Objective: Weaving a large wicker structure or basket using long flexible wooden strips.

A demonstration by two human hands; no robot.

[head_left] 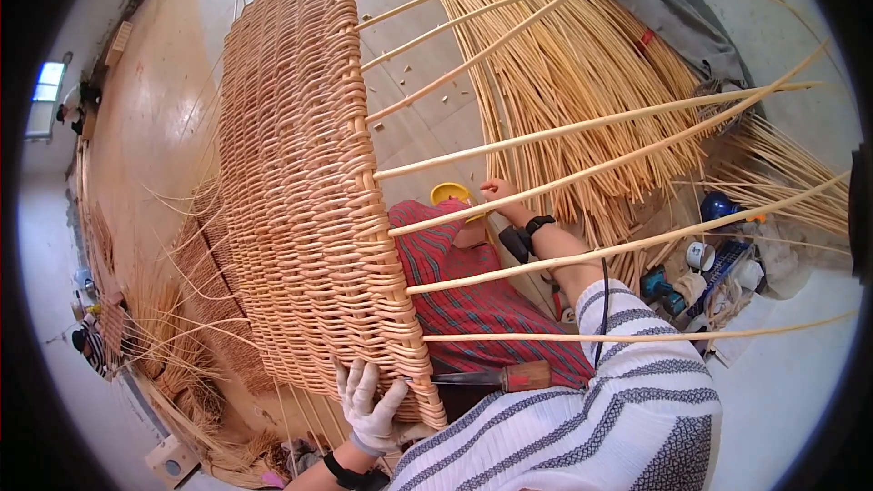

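Note:
A large woven wicker panel (300,182) stands tilted in front of me, with long bare willow stakes (582,132) sticking out from its right edge. My left hand (368,409), in a white glove, grips the panel near its lower end, thumb and fingers against the weave. Close by, a bodkin with a wooden handle (527,375) has its metal shaft at the panel's edge. My bare right hand (497,193) is beyond the stakes, beside a yellow bowl (449,193). Its fingers look curled; what they hold, if anything, is hidden.
A big bundle of willow rods (582,82) lies at the far right. Nearer are a cordless drill (662,291), a roll of tape (699,256) and a blue round object (718,206). Red plaid cloth (491,309) covers my lap. More woven work (205,282) lies at left.

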